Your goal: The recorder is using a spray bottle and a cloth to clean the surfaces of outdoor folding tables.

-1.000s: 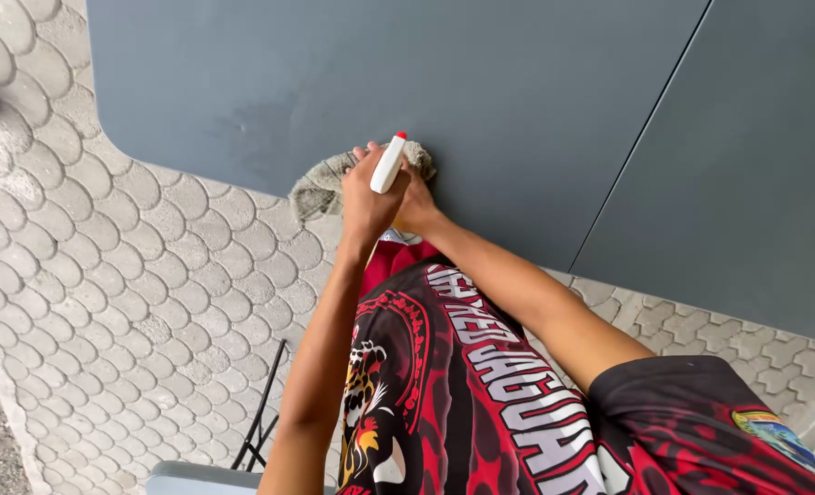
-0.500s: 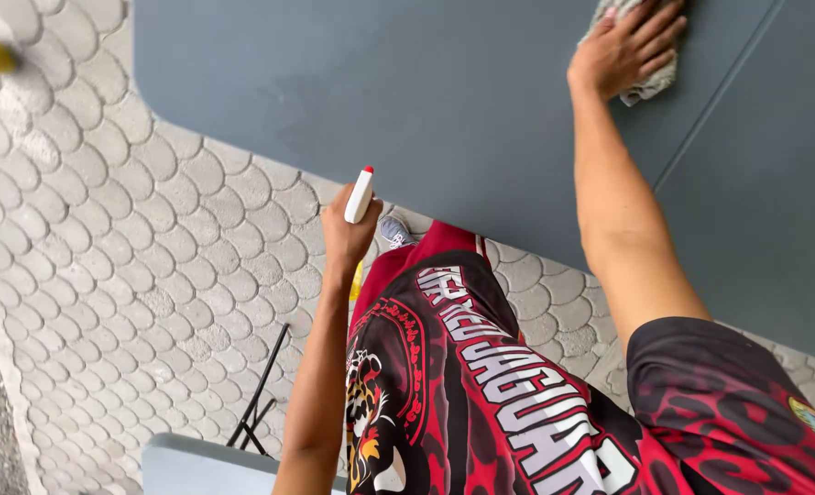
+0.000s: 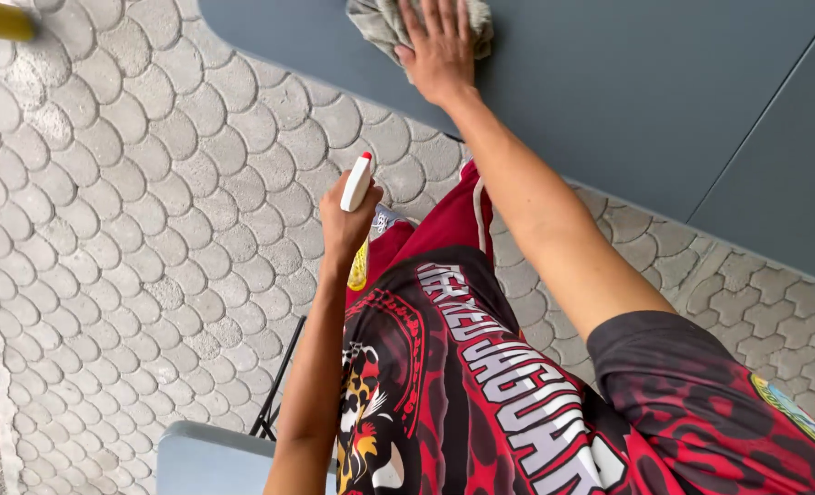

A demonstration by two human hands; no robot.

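**Wiping the grey table, cloth at the near edge**

Wiping looks under way rather than finished, as I judge it: no wet streaks or dirt show on the table (image 3: 609, 101), so how much is cleaned I cannot tell.

From the left: one yellow object (image 3: 0, 18) pokes in at the top corner, blurred. One grey chair seat (image 3: 210, 458) sits at the bottom over scalloped paving (image 3: 132, 229). The left hand (image 3: 345, 225) has its grip clenched around one spray bottle (image 3: 356, 183), white with a red tip, held off the table above the paving. Next, the right hand (image 3: 439, 46) lies flat, fingers spread, pressing one grey cloth (image 3: 380, 23) onto the table near its rounded edge. Two table panels meet at a seam on the right.
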